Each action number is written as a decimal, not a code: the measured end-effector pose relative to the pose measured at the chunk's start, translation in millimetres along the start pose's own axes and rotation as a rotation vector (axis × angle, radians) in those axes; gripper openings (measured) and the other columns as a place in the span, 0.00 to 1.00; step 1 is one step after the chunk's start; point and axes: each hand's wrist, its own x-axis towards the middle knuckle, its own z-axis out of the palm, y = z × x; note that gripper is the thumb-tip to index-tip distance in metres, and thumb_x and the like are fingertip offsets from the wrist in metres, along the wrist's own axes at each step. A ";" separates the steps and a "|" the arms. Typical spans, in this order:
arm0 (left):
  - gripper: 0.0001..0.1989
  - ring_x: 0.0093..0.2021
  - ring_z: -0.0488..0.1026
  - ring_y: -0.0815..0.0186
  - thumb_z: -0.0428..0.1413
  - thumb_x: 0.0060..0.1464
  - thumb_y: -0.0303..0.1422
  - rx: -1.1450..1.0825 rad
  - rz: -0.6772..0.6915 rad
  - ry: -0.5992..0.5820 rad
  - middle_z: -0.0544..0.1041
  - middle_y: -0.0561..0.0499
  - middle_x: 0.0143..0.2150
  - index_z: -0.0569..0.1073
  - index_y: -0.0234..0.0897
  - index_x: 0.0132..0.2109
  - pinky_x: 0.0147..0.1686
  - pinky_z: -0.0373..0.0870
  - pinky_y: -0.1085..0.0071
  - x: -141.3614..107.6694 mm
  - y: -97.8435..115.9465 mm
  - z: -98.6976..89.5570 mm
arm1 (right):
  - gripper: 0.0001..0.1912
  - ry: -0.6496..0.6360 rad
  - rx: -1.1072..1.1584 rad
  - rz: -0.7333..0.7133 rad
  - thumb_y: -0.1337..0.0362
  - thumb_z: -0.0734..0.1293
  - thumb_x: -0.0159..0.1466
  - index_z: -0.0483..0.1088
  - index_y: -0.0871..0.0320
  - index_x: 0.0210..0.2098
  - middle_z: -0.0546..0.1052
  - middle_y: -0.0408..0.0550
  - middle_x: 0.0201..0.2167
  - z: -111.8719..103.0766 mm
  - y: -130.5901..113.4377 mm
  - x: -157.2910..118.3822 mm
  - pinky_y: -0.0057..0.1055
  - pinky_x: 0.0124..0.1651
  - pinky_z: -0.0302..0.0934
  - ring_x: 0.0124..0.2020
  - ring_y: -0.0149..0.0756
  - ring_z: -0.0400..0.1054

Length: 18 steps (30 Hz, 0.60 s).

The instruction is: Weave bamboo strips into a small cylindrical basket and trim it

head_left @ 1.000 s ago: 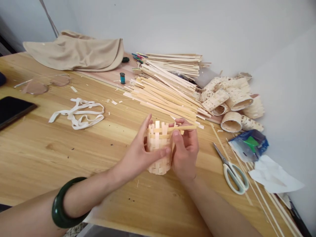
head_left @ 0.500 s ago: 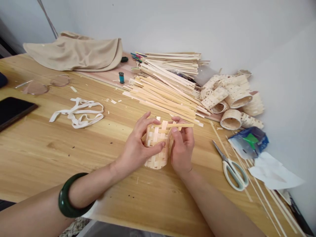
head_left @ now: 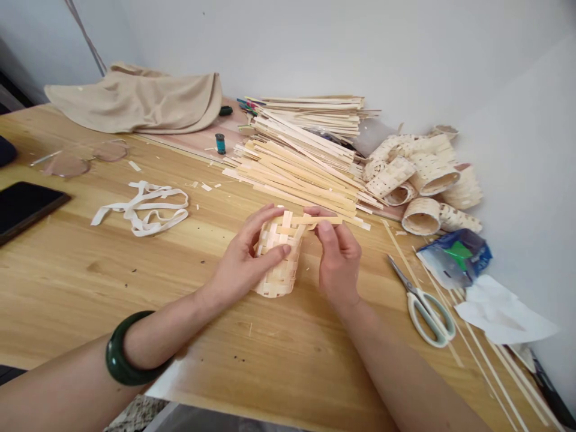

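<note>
A small woven basket (head_left: 278,264) of pale wood strips stands between my hands, with strip ends sticking up at its rim. My left hand (head_left: 245,255) is wrapped round its left side, the thumb across the front and the fingers at the top edge. A yellowish strip (head_left: 317,221) runs level along the rim and out to the right. My right hand (head_left: 337,255) pinches this strip near its free end, thumb in front. The fingers behind the strip are partly hidden.
Loose strips (head_left: 301,174) lie piled behind the basket, and woven tubes (head_left: 420,216) at the back right. Scissors (head_left: 427,312) rest right of my right arm. White tape (head_left: 155,207), a phone (head_left: 29,207) and glasses (head_left: 85,159) are on the left.
The basket has shifted slightly left and up and is turned a little in my left hand. My right hand has opened a gap from the basket's side, its thumb now nearer the strip's end.
</note>
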 end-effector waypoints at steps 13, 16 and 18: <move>0.36 0.33 0.77 0.66 0.70 0.41 0.31 -0.344 -0.305 0.102 0.81 0.52 0.44 0.72 0.44 0.59 0.31 0.76 0.72 -0.6 16.2 2.1 | 0.10 -0.028 0.184 0.189 0.62 0.73 0.61 0.72 0.54 0.24 0.77 0.45 0.47 -1.4 -2.1 9.1 0.41 0.55 0.65 0.51 0.40 0.70; 0.38 0.34 0.77 0.66 0.71 0.41 0.30 -0.386 -0.292 0.062 0.81 0.52 0.47 0.71 0.47 0.62 0.33 0.78 0.72 1.5 17.7 0.4 | 0.10 -0.030 0.154 0.126 0.64 0.72 0.61 0.71 0.54 0.24 0.75 0.44 0.52 -3.2 1.3 9.4 0.40 0.57 0.64 0.52 0.38 0.69; 0.38 0.34 0.77 0.65 0.70 0.42 0.31 -0.405 -0.313 0.039 0.81 0.51 0.48 0.72 0.47 0.62 0.32 0.79 0.70 2.5 16.9 -0.1 | 0.09 -0.028 0.147 0.140 0.64 0.73 0.60 0.71 0.53 0.24 0.76 0.44 0.50 -3.4 3.6 10.1 0.40 0.58 0.63 0.53 0.39 0.69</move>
